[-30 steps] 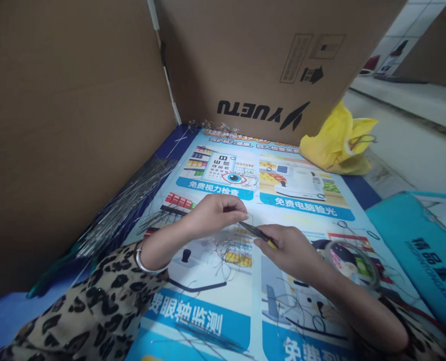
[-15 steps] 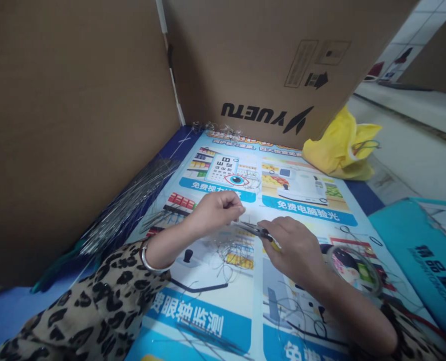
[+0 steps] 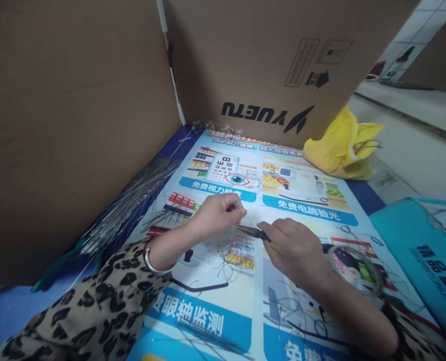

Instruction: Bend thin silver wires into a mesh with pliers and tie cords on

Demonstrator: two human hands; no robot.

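Note:
My left hand [image 3: 217,214] is closed in a pinch over the middle of the poster, on what looks like a thin wire, barely visible at the fingertips. My right hand [image 3: 297,251] grips needle-nose pliers [image 3: 252,231], whose jaws point left. The jaw tips sit just below and right of my left fingertips, apart from them. Beneath the pliers lies a loose tangle of thin wire pieces [image 3: 233,253]. The palm side of my right hand hides most of the pliers' handles.
A bundle of long straight wires [image 3: 121,210] lies at left beside the cardboard wall [image 3: 76,125]. A tape roll [image 3: 377,281] lies by my right forearm. A yellow bag [image 3: 336,150] and a teal box [image 3: 414,245] stand at right. Wire scraps [image 3: 211,338] lie in front on the poster [image 3: 258,301].
The pliers' tips have come away from just under my left fingertips, opening a small gap. My left hand has shifted slightly right and the pliers slightly down.

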